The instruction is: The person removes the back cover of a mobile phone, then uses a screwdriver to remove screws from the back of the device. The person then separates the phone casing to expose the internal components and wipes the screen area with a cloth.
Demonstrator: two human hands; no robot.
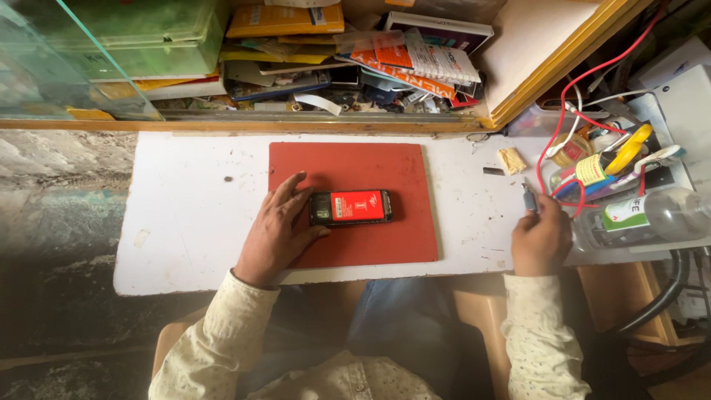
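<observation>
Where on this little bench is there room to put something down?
The white board is bare left of the red mat, beyond the left hand on the phone. A narrower bare strip lies between mat and right hand. The right edge is crowded with a bottle, tape and red wires.

Counted on the worktop (192,215): one red mat (400,230), one opened phone (350,207), one clear bottle (652,216), two hands.

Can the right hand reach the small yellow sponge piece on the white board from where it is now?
Probably yes: the sponge piece lies on bare board just beyond the right hand, though that hand holds a small tool.
</observation>
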